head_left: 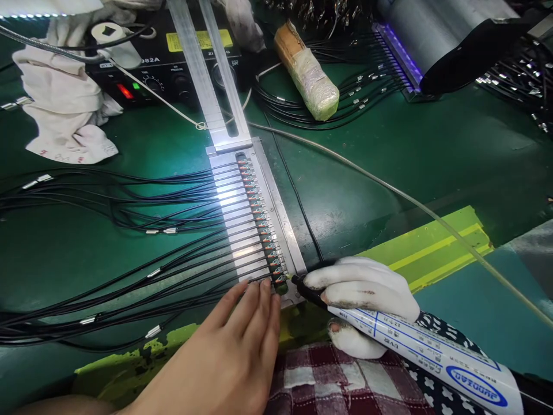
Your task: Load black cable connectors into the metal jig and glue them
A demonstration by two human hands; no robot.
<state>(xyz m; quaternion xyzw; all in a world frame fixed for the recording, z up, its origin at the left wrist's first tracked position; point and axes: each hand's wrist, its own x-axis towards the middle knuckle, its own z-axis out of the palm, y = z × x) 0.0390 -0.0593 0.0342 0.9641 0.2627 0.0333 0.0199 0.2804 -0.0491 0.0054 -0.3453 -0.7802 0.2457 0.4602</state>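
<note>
My right hand [367,294], in a white glove with some bare fingertips, is closed around a glue syringe [432,346] with a printed white label. The syringe's thin tip touches or nearly touches the near end of a row of small cable terminals [264,222]. These sit in a slot of a long metal fixture [235,230], each on the end of a black cable [190,199]. My bare left hand [242,340] lies across the fixture's near end. Its fingers are stretched out side by side, tips on the last cables beside the syringe tip; the undersides are hidden.
A black control box [159,80] with lit displays stands behind, white cloth gloves [64,109] on its left. A wrapped block [309,72] lies at the back. A clear tube [389,184] crosses the green mat. Another loaded fixture [397,63] sits under a metal hood [458,40].
</note>
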